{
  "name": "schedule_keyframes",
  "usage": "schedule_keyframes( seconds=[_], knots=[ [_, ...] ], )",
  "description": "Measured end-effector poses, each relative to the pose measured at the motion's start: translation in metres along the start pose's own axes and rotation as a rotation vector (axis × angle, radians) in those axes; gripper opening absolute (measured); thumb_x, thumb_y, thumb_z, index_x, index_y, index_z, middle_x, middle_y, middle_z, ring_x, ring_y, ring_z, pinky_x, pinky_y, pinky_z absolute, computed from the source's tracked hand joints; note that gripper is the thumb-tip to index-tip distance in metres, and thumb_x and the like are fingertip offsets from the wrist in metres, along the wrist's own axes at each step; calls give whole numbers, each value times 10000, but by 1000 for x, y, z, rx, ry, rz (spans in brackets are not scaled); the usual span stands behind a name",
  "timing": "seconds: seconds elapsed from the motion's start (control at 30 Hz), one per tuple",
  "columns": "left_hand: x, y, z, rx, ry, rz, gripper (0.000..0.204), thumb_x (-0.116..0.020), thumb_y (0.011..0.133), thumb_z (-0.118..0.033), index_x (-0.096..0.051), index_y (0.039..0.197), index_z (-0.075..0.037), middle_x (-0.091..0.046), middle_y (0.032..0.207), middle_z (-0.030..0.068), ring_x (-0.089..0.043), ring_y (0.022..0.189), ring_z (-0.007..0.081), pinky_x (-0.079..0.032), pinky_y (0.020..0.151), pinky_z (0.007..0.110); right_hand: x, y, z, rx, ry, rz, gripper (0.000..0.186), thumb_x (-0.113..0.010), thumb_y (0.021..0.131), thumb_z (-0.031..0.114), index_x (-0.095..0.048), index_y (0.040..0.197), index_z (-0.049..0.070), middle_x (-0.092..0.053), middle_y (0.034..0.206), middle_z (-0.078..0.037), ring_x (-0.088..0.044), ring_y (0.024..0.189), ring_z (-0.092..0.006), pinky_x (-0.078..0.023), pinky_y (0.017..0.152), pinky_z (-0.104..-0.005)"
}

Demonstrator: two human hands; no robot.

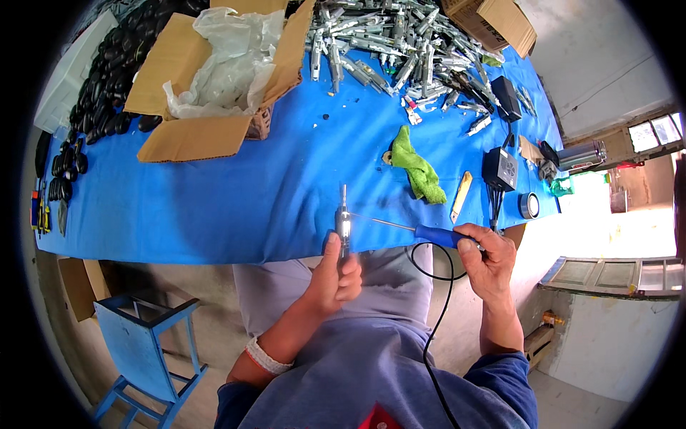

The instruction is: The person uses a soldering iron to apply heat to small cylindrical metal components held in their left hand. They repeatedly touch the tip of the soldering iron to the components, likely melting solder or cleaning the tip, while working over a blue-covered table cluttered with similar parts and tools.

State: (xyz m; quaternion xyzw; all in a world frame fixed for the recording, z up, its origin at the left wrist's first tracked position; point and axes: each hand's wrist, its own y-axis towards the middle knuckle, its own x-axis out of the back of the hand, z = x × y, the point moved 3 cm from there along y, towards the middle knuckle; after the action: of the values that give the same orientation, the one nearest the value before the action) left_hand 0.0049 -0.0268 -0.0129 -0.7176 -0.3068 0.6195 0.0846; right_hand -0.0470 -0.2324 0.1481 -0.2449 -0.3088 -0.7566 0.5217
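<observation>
A blue-handled steel screwdriver [434, 235] pointed at a slim silver metal device [344, 223]
The left hand [334, 277] clasped the device, projecting beyond its thumb; the right hand [490, 260] pinched the screwdriver, its tip leftward

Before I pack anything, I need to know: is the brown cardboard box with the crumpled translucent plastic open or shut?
Open. The brown cardboard box has its flaps spread outward, and crumpled translucent plastic shows inside.

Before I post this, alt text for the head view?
A person's left hand holds a slim metal-tipped part while the right hand points a blue-handled screwdriver at it. Beyond, on a blue tablecloth, lie a green cloth, an open cardboard box and heaped metal parts.
</observation>
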Motion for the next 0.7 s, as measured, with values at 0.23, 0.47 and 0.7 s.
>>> schedule_keyframes(
  seconds=[0.23,0.47,0.7],
  knots=[
    [-3,-1,-2,3,21,-20,625,-313,870,-713,-347,582,-159,-300,466,-37,-243,336,91,-205,347,244,-5,1,-3,-8,25,1,148,-644,824,100,-663,910,-19,-647,712,-81,-570,550,-118,-437,523,-234],
    [-3,-2,-1,-6,26,-32,621,-321,869,-711,-345,587,-159,-298,470,-40,-245,341,87,-205,349,239,-6,0,-7,-16,33,4,165,-650,833,115,-663,922,-23,-640,697,-76,-554,543,-102,-427,512,-227],
    [-3,-2,-2,0,34,-40,617,-333,868,-708,-348,589,-158,-301,473,-38,-243,342,86,-207,352,237,-5,-1,-6,-27,57,-4,172,-654,835,125,-668,926,-20,-641,691,-72,-550,544,-94,-423,514,-224]
  ],
)
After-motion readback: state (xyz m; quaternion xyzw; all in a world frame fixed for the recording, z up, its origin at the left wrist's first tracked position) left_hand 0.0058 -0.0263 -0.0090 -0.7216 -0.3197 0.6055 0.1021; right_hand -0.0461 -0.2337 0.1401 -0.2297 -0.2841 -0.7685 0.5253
